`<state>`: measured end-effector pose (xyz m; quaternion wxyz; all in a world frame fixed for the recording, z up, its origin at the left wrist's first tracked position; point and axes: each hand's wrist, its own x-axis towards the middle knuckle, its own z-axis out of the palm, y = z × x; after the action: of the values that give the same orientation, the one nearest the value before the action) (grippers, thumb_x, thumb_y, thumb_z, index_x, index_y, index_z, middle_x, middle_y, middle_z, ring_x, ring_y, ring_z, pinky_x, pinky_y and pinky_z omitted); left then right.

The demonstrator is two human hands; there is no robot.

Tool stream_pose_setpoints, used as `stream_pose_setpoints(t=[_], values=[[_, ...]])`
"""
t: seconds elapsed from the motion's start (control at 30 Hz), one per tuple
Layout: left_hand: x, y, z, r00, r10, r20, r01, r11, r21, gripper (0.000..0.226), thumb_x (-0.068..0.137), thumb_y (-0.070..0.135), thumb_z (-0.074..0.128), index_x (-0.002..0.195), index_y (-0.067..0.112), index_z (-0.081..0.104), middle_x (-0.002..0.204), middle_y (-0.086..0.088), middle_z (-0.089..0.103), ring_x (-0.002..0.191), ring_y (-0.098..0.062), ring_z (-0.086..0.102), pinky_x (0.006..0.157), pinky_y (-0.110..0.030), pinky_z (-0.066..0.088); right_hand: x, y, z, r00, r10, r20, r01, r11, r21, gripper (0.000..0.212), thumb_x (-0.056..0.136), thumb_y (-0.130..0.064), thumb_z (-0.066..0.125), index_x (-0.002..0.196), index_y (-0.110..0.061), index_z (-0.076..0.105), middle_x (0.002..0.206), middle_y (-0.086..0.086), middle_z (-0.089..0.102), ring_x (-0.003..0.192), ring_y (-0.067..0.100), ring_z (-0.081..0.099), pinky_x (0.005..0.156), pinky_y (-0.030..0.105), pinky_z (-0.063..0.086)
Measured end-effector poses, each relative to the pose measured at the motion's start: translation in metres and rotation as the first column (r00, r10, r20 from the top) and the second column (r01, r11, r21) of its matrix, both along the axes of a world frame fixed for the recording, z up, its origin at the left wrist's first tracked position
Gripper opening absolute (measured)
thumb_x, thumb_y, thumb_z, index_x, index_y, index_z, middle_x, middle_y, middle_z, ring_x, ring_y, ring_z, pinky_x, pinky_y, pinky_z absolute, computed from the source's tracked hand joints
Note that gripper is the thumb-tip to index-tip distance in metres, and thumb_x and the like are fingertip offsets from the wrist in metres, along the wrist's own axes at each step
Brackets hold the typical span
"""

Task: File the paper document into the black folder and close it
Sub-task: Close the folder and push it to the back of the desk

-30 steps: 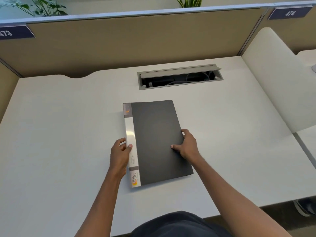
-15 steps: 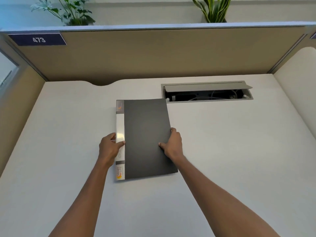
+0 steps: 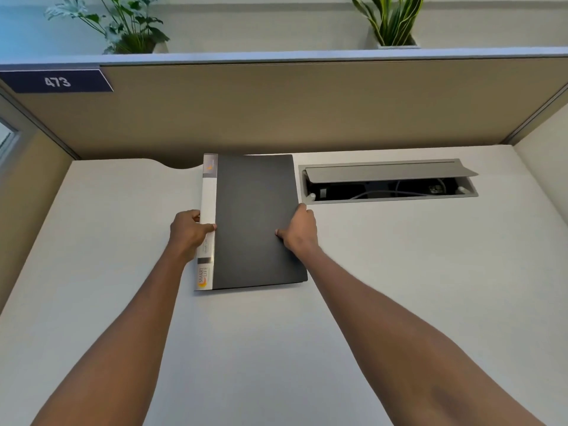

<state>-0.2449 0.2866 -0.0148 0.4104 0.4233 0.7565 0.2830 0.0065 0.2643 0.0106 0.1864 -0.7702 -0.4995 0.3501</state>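
Closed and flat, the black folder (image 3: 256,219) lies on the white desk (image 3: 399,272), its matte dark cover facing up and a white spine strip running down its left side with an orange logo and small print near the bottom. No paper shows at any edge, so whether the document is inside cannot be told. The left hand (image 3: 188,233) clamps the spine edge about halfway along, thumb on top of the white strip and fingers curled under or beside it. The right hand (image 3: 299,230) grips the opposite long edge, thumb pressed onto the cover; its other fingers seem to wrap the edge, though the angle hides them. The folder's far end reaches the back of the desk, just short of the tan partition (image 3: 307,103), beside a curved notch in the desk edge. Just right of the folder sits an open grey cable tray (image 3: 390,179), near but not touching. Bare desk spreads wide on the left, on the right below the tray, and toward the person.
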Motion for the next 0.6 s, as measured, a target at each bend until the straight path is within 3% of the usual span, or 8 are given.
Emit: stream_pose_setpoints(t=[0.17, 0.3, 0.43, 0.6], values=[[0.001, 0.027, -0.005, 0.999, -0.011, -0.038, 0.008, 0.998, -0.056, 0.042, 0.089, 0.012, 0.078, 0.128, 0.002, 0.066, 0.131, -0.019, 0.068, 0.111, -0.043, 0.067, 0.097, -0.053, 0.056, -0.006, 0.025, -0.006, 0.999, 0.019, 0.039, -0.018, 0.999, -0.041, 0.069, 0.08, -0.02, 0.084, 0.133, -0.003, 0.043, 0.136, 0.019, 0.051, 0.128, 0.036, 0.051, 0.1, 0.041, 0.047], [0.005, 0.028, -0.01, 0.994, -0.041, -0.105, 0.034, 0.998, -0.061, 0.041, 0.09, 0.013, 0.077, 0.128, 0.0, 0.066, 0.132, -0.02, 0.067, 0.113, -0.043, 0.067, 0.097, -0.05, 0.056, -0.008, 0.03, -0.012, 0.994, 0.051, 0.101, -0.041, 0.994, -0.097, 0.066, 0.082, -0.017, 0.082, 0.134, -0.003, 0.043, 0.142, 0.019, 0.039, 0.124, 0.036, 0.052, 0.094, 0.04, 0.049], [0.013, 0.023, -0.011, 0.975, -0.034, -0.221, 0.031, 0.999, -0.013, 0.036, 0.09, 0.016, 0.077, 0.12, -0.002, 0.069, 0.127, -0.02, 0.069, 0.11, -0.041, 0.068, 0.094, -0.046, 0.058, -0.013, 0.028, -0.017, 0.967, 0.106, 0.232, -0.082, 0.991, -0.11, 0.065, 0.084, -0.024, 0.081, 0.134, -0.001, 0.045, 0.144, 0.018, 0.033, 0.122, 0.031, 0.054, 0.092, 0.035, 0.051], [0.025, 0.012, -0.008, 0.942, -0.001, -0.336, 0.016, 0.999, 0.041, 0.026, 0.09, 0.014, 0.076, 0.104, -0.006, 0.069, 0.113, -0.022, 0.07, 0.104, -0.04, 0.068, 0.087, -0.04, 0.057, -0.016, 0.02, -0.019, 0.849, 0.199, 0.49, -0.182, 0.98, -0.084, 0.056, 0.088, -0.033, 0.073, 0.131, -0.007, 0.048, 0.134, 0.013, 0.05, 0.123, 0.03, 0.048, 0.097, 0.033, 0.044]])
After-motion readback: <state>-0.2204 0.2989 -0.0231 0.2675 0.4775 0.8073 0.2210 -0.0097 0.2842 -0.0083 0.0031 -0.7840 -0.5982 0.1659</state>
